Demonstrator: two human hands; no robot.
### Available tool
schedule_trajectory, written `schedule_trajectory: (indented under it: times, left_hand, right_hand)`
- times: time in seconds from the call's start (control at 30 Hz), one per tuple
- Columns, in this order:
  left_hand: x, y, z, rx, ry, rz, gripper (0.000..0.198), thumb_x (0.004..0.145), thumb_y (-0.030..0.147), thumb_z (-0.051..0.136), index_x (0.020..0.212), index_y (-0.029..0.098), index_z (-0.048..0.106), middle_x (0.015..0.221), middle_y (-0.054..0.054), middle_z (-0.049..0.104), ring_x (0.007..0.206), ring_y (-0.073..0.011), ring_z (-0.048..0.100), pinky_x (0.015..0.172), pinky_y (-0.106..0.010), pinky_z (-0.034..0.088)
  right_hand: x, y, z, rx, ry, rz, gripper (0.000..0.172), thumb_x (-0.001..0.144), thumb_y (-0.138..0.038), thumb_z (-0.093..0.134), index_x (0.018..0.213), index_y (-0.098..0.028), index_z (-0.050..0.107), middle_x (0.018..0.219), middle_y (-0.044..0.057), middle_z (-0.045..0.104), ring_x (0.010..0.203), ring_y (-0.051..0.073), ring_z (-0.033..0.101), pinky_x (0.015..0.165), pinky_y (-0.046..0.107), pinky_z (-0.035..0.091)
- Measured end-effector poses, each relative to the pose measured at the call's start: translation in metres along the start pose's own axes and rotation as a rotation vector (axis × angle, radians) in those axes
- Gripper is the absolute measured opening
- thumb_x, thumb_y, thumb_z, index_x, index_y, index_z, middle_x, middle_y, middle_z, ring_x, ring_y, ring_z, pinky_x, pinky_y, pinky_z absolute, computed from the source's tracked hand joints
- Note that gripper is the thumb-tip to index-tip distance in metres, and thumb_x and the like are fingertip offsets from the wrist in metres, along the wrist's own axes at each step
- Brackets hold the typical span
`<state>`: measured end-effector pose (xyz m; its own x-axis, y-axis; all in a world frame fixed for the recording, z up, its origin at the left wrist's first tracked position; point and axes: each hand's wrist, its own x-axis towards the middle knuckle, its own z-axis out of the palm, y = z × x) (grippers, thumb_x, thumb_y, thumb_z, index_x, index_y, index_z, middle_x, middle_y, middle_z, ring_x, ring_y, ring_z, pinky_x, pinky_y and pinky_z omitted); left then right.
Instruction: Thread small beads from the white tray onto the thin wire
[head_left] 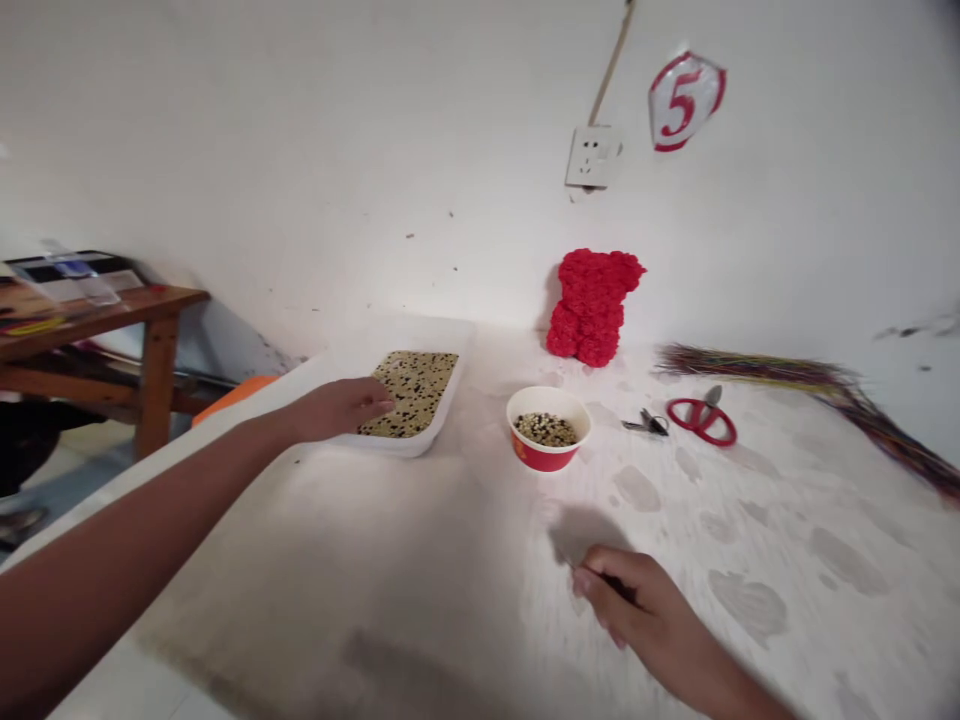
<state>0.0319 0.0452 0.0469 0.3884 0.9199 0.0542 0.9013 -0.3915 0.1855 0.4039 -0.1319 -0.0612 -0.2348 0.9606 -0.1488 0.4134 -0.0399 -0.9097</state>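
Left hand (337, 410) fingers together, tips over seed-filled white tray (394, 445) at far left of desk (420, 560). Right hand (630, 605) near, pinching small dark item (615, 587), blurred. Red bowl (536, 455) right of tray, part-filled with mixed seeds (546, 430).

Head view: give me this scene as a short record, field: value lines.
left hand: fingertips at the black-and-tan seed mix in a shallow white plastic tray
right hand: curled, pinching something small and dark, too blurred to name
nearby: red-and-white paper bowl holding mixed seeds; red-handled scissors; small metal tool
rest: red foam-rose bear; bundle of thin multicoloured strands; white wall socket; red-and-white "5" shield sign; brown wooden table
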Motion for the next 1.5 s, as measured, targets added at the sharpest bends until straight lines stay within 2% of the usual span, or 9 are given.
schedule_trajectory:
  times: [0.2,0.33,0.47,0.57,0.67,0.83,1.0,1.23,1.5]
  left_hand:
    - [-0.018,-0.017,0.015,-0.003,-0.135,0.063,0.053,0.085,0.064,0.060,0.122,0.027,0.067,0.133,-0.005,0.068,0.122,-0.0298,0.061,0.098,-0.035,0.047]
    - [-0.052,-0.028,0.016,0.173,-0.119,0.161,0.033,0.092,0.041,0.051,0.113,0.022,0.067,0.124,-0.008,0.071,0.115,-0.0286,0.065,0.093,-0.034,0.047]
    - [-0.091,-0.030,0.010,0.208,-0.198,0.142,0.014,0.080,0.019,0.054,0.092,0.022,0.062,0.103,-0.004,0.071,0.097,-0.0229,0.067,0.078,-0.030,0.047]
    - [-0.103,-0.014,0.017,0.256,-0.164,0.167,0.014,0.082,0.020,0.056,0.094,0.022,0.063,0.102,-0.004,0.071,0.096,-0.0236,0.067,0.078,-0.032,0.046]
    - [-0.105,-0.003,0.028,0.332,-0.086,0.234,0.019,0.092,0.037,0.054,0.085,0.021,0.062,0.088,-0.002,0.071,0.085,-0.0223,0.068,0.070,-0.032,0.042]
    - [-0.122,-0.019,0.038,0.387,0.091,0.421,0.020,0.092,0.036,0.055,0.081,0.021,0.061,0.087,-0.004,0.072,0.074,-0.0198,0.067,0.065,-0.032,0.040]
    - [-0.110,-0.018,0.043,0.410,0.172,0.446,0.024,0.093,0.038,0.055,0.074,0.022,0.060,0.074,-0.001,0.069,0.070,-0.0201,0.067,0.057,-0.033,0.035]
    - [-0.109,-0.004,0.045,0.389,0.119,0.490,0.016,0.089,0.035,0.058,0.081,0.022,0.061,0.086,-0.003,0.070,0.075,-0.0208,0.066,0.063,-0.034,0.038]
    - [-0.091,-0.001,0.037,0.397,0.049,0.437,0.026,0.094,0.039,0.054,0.076,0.020,0.059,0.077,-0.002,0.065,0.072,-0.0190,0.064,0.061,-0.033,0.034]
  right_hand:
    - [-0.002,-0.001,0.000,-0.027,-0.003,0.032,0.042,0.099,-0.051,0.044,0.069,-0.021,0.043,0.058,-0.005,0.038,0.054,0.011,0.042,0.052,0.025,0.033]
    - [-0.004,0.004,-0.001,-0.044,0.021,0.019,0.046,0.100,-0.054,0.042,0.068,-0.021,0.043,0.058,-0.004,0.042,0.055,0.012,0.043,0.054,0.026,0.034]
    - [-0.005,0.005,-0.003,0.009,-0.006,0.058,0.044,0.099,-0.055,0.046,0.071,-0.021,0.048,0.059,-0.005,0.044,0.054,0.012,0.044,0.053,0.026,0.034]
    - [-0.005,0.005,-0.004,0.004,0.001,0.072,0.046,0.099,-0.057,0.046,0.070,-0.021,0.049,0.057,-0.004,0.045,0.054,0.012,0.044,0.054,0.027,0.035]
    - [-0.006,0.006,-0.004,-0.016,0.044,0.059,0.048,0.099,-0.057,0.046,0.068,-0.021,0.048,0.056,-0.004,0.045,0.054,0.012,0.044,0.055,0.027,0.036]
    - [-0.005,0.006,-0.002,-0.023,0.059,0.092,0.048,0.095,-0.059,0.052,0.066,-0.021,0.048,0.056,-0.005,0.037,0.053,0.011,0.037,0.051,0.026,0.031]
    - [-0.001,0.002,-0.002,-0.081,0.099,0.080,0.047,0.093,-0.059,0.055,0.067,-0.020,0.052,0.059,-0.005,0.035,0.054,0.011,0.035,0.050,0.026,0.029]
    - [-0.003,0.004,-0.002,-0.009,0.092,0.094,0.046,0.094,-0.060,0.053,0.069,-0.021,0.055,0.050,-0.006,0.042,0.047,0.011,0.041,0.048,0.026,0.035]
    - [-0.007,-0.001,-0.002,-0.029,0.110,0.094,0.045,0.096,-0.057,0.051,0.070,-0.022,0.054,0.050,-0.005,0.039,0.050,0.012,0.039,0.049,0.026,0.032]
